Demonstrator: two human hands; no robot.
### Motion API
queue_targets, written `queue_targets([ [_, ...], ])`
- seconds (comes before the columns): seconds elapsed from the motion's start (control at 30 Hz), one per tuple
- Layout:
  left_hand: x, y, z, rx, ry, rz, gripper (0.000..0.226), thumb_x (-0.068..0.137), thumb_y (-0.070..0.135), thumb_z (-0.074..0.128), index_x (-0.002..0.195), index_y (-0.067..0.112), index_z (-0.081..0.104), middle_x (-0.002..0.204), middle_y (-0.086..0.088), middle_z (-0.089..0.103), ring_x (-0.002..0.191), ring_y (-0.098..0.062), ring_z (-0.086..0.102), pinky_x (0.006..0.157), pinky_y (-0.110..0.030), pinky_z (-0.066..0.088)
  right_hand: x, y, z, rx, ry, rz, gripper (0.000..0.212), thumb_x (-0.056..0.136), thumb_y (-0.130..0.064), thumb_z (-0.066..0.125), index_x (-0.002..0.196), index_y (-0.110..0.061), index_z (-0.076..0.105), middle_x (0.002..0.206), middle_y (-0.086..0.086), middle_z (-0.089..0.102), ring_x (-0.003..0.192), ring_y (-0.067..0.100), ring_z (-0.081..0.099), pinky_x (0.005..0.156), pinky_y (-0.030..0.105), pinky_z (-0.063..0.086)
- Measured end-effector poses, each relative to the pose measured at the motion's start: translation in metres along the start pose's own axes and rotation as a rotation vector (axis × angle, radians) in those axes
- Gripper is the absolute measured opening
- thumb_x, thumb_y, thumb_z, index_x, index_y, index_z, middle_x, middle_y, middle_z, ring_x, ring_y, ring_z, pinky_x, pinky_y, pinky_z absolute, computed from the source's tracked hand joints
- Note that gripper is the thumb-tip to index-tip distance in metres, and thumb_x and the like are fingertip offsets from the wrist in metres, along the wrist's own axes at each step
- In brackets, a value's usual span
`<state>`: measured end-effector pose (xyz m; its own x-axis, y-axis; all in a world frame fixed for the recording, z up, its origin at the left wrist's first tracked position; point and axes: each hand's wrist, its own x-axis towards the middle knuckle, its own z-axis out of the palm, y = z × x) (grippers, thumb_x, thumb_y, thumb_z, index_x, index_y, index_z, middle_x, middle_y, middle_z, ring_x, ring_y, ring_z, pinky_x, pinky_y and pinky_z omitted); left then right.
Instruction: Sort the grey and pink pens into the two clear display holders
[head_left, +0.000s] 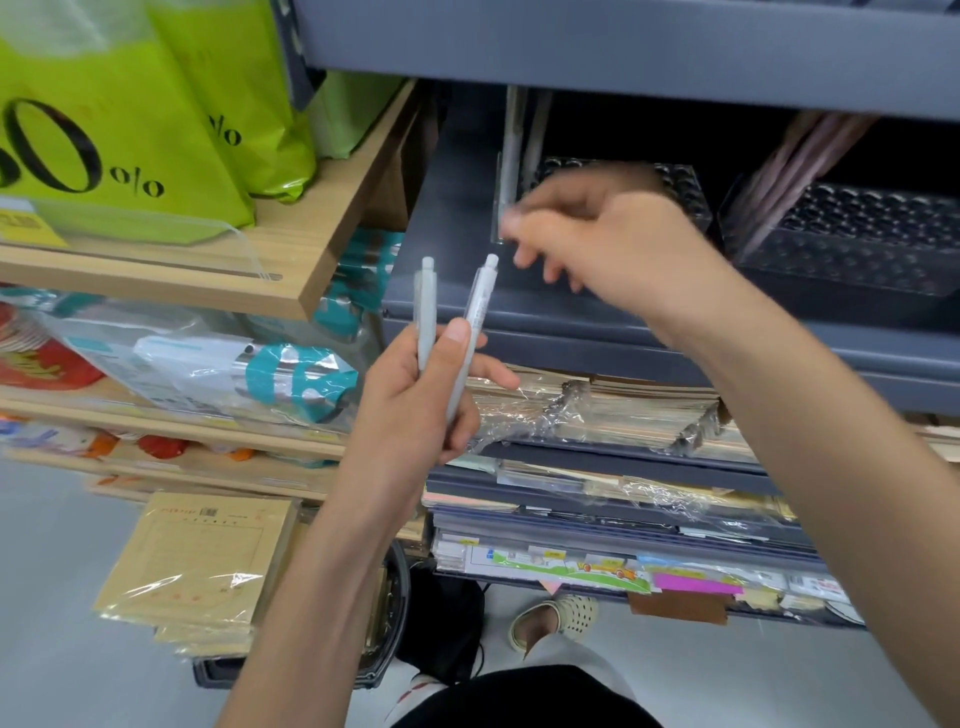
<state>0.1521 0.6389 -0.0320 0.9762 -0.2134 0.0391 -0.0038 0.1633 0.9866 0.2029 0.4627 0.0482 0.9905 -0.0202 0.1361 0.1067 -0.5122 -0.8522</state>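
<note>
- Head view. Left hand is low and centre, its fingers curled round two grey pens with the thumb pressed across the barrels.
- The held pens are roughly upright, click ends up. They lie close at the grip and splay apart at the tops.
- Right hand is higher, over the grey shelf, and motion-blurred. Its fingers are curled, with thumb and forefinger close together at the front left corner of the left holder. Cannot tell whether it pinches anything.
- The left holder is clear with a grid of holes on top. It sits on the grey shelf, mostly hidden behind the right hand.
- Two upright pens, grey, stand at the left holder's left end, just beside the right hand's fingertips. Contact is unclear.
- Right holder is clear with the same grid, on the same shelf beside the left one, a gap between them.
- Pink pens stand in the right holder's left end, tops tilted right.
- On the tiers below are film-wrapped paper stacks.
- At left, a wooden shelf carries green bags printed with a percent mark.
- At the bottom, wrapped envelopes sit at the foot of the shelves and a sandalled foot stands on the floor.
</note>
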Motion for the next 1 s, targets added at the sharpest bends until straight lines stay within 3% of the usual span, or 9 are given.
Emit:
queue_targets([
  [0.07,0.001,0.0,0.004,-0.003,-0.017,0.008,0.027,0.102,0.041,0.048,0.102,0.015,0.057,0.087,-0.009,0.075,0.037,-0.011,0.04,0.036,-0.018,0.03,-0.014,-0.002,0.002,-0.012,-0.126,0.011,0.02,0.083,-0.038,0.069,0.078,-0.019,0.073,0.07,-0.006,0.072,0.053,0.003,0.058,0.048,0.015,0.043],
  [0.13,0.002,0.0,0.009,0.0,-0.032,0.016,0.027,0.102,0.041,0.048,0.102,0.015,0.057,0.087,-0.008,0.075,0.038,-0.012,0.042,0.037,-0.019,0.032,-0.019,-0.002,0.0,0.052,-0.151,0.005,0.013,0.085,-0.027,0.073,0.078,-0.016,0.072,0.068,-0.001,0.072,0.056,0.007,0.062,0.05,0.021,0.048],
  [0.23,0.002,0.001,0.015,-0.023,-0.053,0.016,0.028,0.105,0.04,0.042,0.107,0.017,0.058,0.09,-0.007,0.075,0.041,-0.013,0.044,0.038,-0.021,0.034,-0.021,-0.002,-0.008,0.175,-0.077,0.005,0.003,0.088,-0.013,0.07,0.085,-0.012,0.072,0.071,0.002,0.072,0.06,0.011,0.064,0.055,0.023,0.051],
  [0.4,0.001,0.0,0.025,-0.013,-0.05,-0.024,0.029,0.107,0.035,0.042,0.112,0.016,0.063,0.077,0.001,0.068,0.041,-0.011,0.039,0.039,-0.02,0.03,-0.02,0.0,-0.012,0.468,0.192,-0.027,0.012,0.091,-0.004,0.062,0.096,-0.011,0.07,0.08,0.005,0.071,0.062,0.014,0.062,0.056,0.025,0.05],
  [0.5,0.004,0.001,0.03,0.002,-0.017,-0.017,0.026,0.107,0.03,0.044,0.112,0.009,0.059,0.072,0.002,0.062,0.04,-0.01,0.037,0.039,-0.018,0.03,-0.029,0.007,-0.001,0.424,0.144,0.03,0.004,0.088,-0.012,0.068,0.092,-0.013,0.068,0.076,0.004,0.071,0.062,0.016,0.064,0.059,0.028,0.054],
  [0.63,0.009,0.003,0.03,0.038,0.008,0.006,0.019,0.105,0.029,0.049,0.103,0.016,0.063,0.071,0.003,0.063,0.041,-0.011,0.035,0.039,-0.02,0.029,-0.033,0.015,-0.001,0.397,0.107,0.061,0.003,0.089,-0.013,0.069,0.086,-0.011,0.07,0.068,0.002,0.07,0.06,0.015,0.065,0.059,0.026,0.055],
  [0.87,0.033,0.023,0.014,0.148,0.064,0.117,0.031,0.105,0.043,0.041,0.103,0.026,0.066,0.066,0.005,0.061,0.042,-0.007,0.039,0.039,-0.016,0.031,0.005,0.016,-0.025,0.477,0.475,-0.006,0.023,0.1,-0.008,0.043,0.088,-0.013,0.061,0.068,0.009,0.064,0.053,0.018,0.063,0.056,0.029,0.055],
  [1.0,0.062,0.027,0.006,0.348,0.138,0.218,0.031,0.1,0.047,0.043,0.08,0.031,0.061,0.061,0.003,0.061,0.045,-0.008,0.041,0.047,-0.024,0.032,0.031,0.023,-0.032,0.504,0.638,-0.003,0.024,0.097,-0.001,0.053,0.077,-0.015,0.057,0.051,-0.004,0.064,0.051,0.013,0.064,0.061,0.031,0.058],
])
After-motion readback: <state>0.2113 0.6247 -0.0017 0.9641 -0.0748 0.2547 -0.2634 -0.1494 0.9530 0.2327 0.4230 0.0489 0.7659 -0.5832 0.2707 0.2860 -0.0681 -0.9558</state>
